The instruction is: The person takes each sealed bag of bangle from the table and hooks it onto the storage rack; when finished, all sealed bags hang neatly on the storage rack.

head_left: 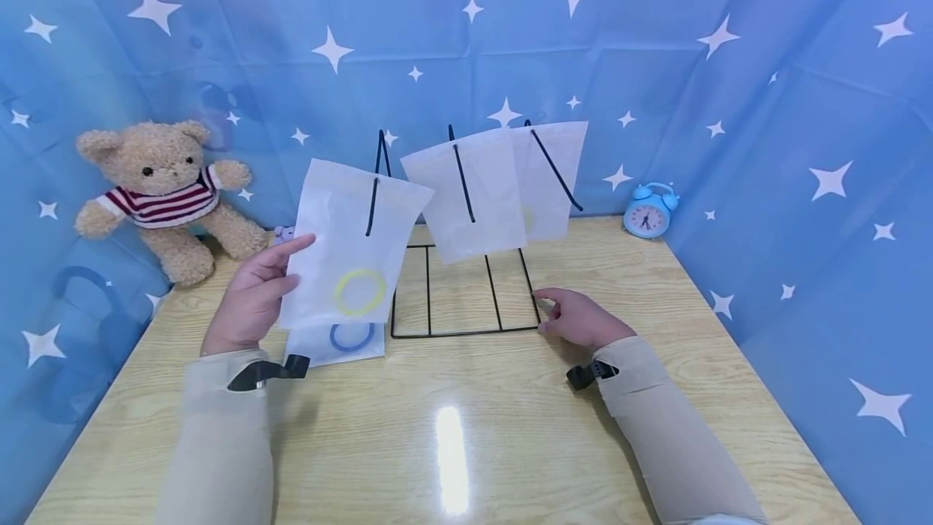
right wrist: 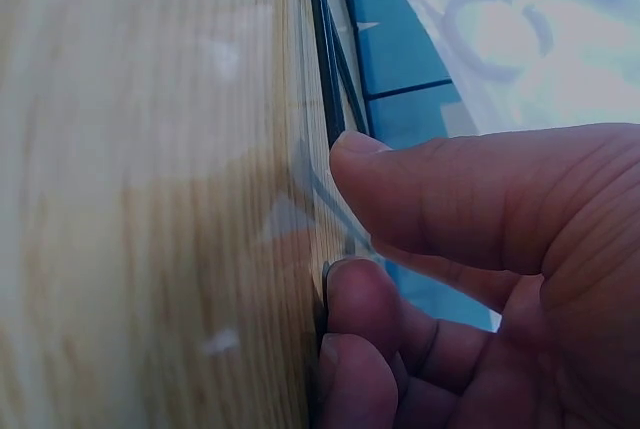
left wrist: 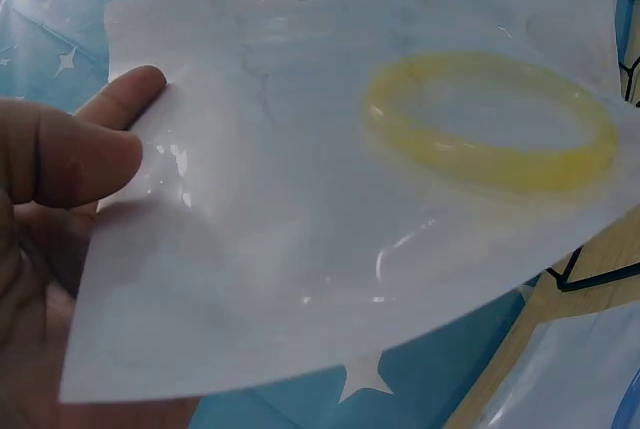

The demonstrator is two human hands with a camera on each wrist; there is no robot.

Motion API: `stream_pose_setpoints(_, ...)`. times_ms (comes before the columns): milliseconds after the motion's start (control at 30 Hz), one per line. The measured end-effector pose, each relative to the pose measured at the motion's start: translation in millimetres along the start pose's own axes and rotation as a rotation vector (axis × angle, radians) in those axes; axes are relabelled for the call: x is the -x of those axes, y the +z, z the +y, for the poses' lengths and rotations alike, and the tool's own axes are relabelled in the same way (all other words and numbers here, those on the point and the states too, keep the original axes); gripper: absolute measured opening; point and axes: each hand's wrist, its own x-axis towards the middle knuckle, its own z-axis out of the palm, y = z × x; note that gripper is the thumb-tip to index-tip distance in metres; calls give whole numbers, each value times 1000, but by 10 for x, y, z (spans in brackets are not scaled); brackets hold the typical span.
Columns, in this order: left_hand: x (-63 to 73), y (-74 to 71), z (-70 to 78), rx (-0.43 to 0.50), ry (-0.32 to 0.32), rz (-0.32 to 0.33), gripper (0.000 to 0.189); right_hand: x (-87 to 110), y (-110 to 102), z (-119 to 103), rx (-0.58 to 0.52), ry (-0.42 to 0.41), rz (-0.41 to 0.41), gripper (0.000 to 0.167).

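Observation:
A black wire display rack (head_left: 466,334) stands on the table, with frosted bags hanging from its three prongs. My left hand (head_left: 251,294) pinches the left edge of the left bag (head_left: 331,241), thumb in front and some fingers behind. A yellow ring (left wrist: 490,124) shows through this bag. My right hand (head_left: 583,318) holds the rack's base wire at its front right corner, thumb and fingertips at the wire in the right wrist view. The middle bag (head_left: 466,193) overlaps the right bag (head_left: 554,177), which has a faint yellow tint low down.
Below the left bag, another bag (head_left: 321,347) with a blue ring (head_left: 352,337) lies on the wooden table (head_left: 510,420). A teddy bear (head_left: 164,193) sits at the back left, and a blue alarm clock (head_left: 649,213) stands at the back right. A starry blue curtain (head_left: 437,23) closes off the back.

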Motion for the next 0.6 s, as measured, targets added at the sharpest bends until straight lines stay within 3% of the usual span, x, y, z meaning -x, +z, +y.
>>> stream_pose_setpoints(167, -32, 50, -15, -23, -24, 20, 59, 8, 0, -16, 10, -2, 6, 68)
stream_pose_setpoints(400, -68, 97, -42, -145, -101, 103, 58, -11, 8, 12, 21, -13, 8, 68)
stream_pose_setpoints(600, -68, 104, -86, -230, -103, 132, 51, -13, 9, 22, 16, -5, 8, 67)
